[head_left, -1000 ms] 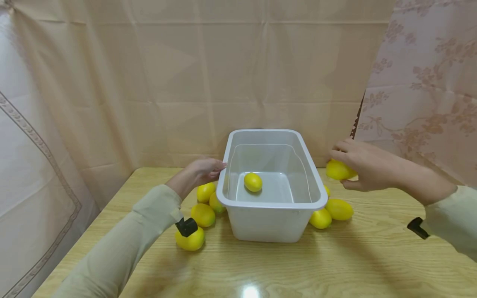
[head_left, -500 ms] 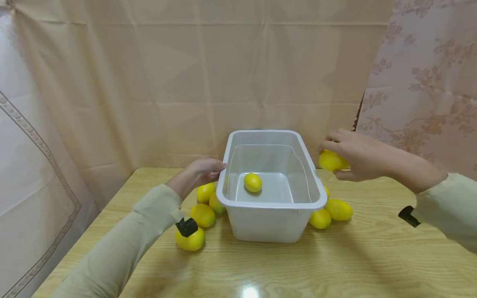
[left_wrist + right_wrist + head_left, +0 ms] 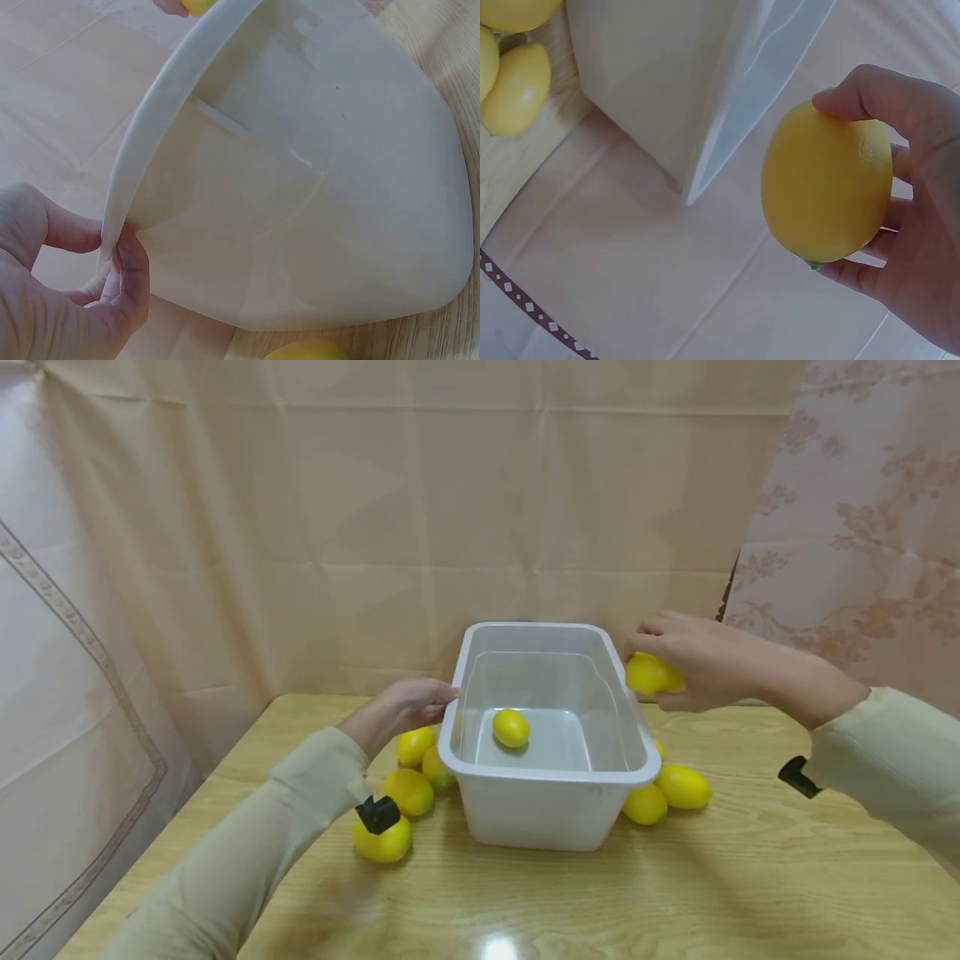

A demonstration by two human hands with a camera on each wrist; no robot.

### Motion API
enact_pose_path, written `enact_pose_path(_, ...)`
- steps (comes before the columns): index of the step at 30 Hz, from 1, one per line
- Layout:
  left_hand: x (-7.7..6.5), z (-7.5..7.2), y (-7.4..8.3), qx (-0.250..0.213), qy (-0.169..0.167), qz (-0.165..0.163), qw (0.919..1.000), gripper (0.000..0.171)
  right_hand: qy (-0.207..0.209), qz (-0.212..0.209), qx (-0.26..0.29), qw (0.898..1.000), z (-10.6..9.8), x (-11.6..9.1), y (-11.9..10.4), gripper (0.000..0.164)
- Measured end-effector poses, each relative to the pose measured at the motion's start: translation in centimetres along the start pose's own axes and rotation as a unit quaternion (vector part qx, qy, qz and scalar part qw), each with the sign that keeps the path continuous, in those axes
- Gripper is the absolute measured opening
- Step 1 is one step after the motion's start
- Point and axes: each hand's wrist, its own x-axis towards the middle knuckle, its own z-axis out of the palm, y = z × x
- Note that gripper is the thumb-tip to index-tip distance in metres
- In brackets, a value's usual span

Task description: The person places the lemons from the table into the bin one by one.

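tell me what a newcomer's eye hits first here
The pale bin in the head view's middle probably comes first, with one yellow fruit inside. Next comes the held fruit, raised in the right hand by the bin's right side. Other fruits lie on the table either side, and the left hand grips its left edge.

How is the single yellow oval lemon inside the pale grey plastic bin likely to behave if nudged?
The yellow oval lemon would probably roll, perhaps unevenly, given its rounded but elongated shape. The tall walls of the pale grey plastic bin should contain it. Its smooth, shiny skin may make it slightly slippery.
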Motion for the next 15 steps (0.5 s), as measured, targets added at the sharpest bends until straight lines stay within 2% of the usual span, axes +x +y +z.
enact_pose_path(5,0.1,0.1,-0.1,-0.004,0.002,-0.001,1.0000,0.041,-0.026,-0.003,0.010,1.000,-0.1,0.9,0.0,0.037)
enact_pose_path(11,0.3,0.1,-0.3,-0.003,-0.001,-0.001,1.0000,0.041,-0.095,0.050,0.036,0.994,-0.7,2.4,0.1,0.038)
enact_pose_path(15,0.4,0.1,-0.4,-0.007,-0.006,0.003,0.9999,0.042,-0.117,0.072,0.048,0.989,-1.2,3.4,0.0,0.039)
